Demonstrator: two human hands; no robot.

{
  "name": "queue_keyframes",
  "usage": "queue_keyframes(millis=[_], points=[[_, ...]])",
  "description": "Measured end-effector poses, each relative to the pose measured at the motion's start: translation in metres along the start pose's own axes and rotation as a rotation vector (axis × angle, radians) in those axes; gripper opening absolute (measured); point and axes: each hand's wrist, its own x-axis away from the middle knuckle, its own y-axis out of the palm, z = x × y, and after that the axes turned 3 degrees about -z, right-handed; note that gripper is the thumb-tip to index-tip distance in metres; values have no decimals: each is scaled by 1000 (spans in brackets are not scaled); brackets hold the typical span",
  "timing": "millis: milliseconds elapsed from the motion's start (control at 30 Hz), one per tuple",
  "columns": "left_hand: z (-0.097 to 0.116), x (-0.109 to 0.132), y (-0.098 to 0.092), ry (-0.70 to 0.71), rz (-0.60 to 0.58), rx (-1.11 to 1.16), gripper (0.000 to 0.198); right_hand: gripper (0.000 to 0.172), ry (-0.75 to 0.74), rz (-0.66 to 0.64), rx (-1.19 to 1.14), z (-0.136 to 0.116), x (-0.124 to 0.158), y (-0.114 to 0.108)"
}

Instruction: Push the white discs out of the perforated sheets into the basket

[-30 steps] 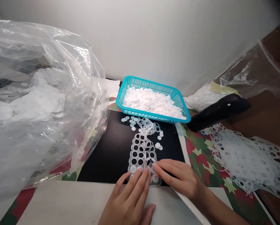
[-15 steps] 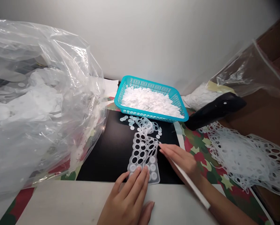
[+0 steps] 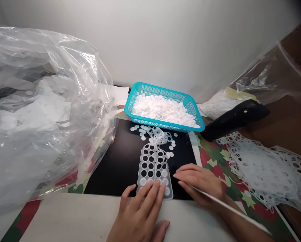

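My left hand [image 3: 142, 210] lies flat with its fingers spread, the tips pressing the near end of a translucent plastic sheet [image 3: 153, 168] with rows of round holes. A few white discs [image 3: 165, 182] still sit in the sheet's near rows, partly under my fingers. To the right of the sheet and apart from it, my right hand [image 3: 201, 183] pinches a long thin white stick [image 3: 231, 208]. Its working tip is hidden or too small to make out. Punched-out discs [image 3: 171, 148] lie loose around the sheet's crumpled far end.
A turquoise basket [image 3: 165, 126] full of white discs stands behind the sheet, on a black mat [image 3: 110, 161]. A big clear plastic bag [image 3: 52, 134] fills the left. On the right are a black object [image 3: 236, 119] and a pile of holed sheets [image 3: 261, 174].
My right hand has drawn back from the sheet toward the right and nearer me, with the stick now lying flatter. The sheet's right half lies flatter. My left hand stays on the near end.
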Motion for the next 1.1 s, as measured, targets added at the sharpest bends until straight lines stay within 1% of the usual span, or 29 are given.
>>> queue_keyframes(millis=[100,200,267,400,467,600,700,833,933,1100], points=[[7,0,7,-72,40,5,50,23,-81,-67,65,0,7,2],[15,-1,15,-136,85,-5,46,22,-122,-104,159,0,13,4],[18,-2,16,-140,100,-15,42,22,-138,-116,194,0,15,4],[18,-5,14,-131,121,-8,36,22,-167,-162,254,-4,13,1],[17,-6,12,-124,133,-2,33,19,-190,-182,314,-8,10,0],[17,-7,12,-115,147,-12,30,15,-231,-171,426,-15,5,-2],[18,-7,12,-119,145,-19,31,15,-245,-165,454,-16,6,-1],[18,-8,11,-132,122,-27,33,18,-195,-159,482,-13,8,0],[19,-8,10,-135,105,-37,35,20,-123,-116,492,-9,8,-1],[19,-8,10,-132,84,-44,37,22,-46,-62,465,-1,8,3]])
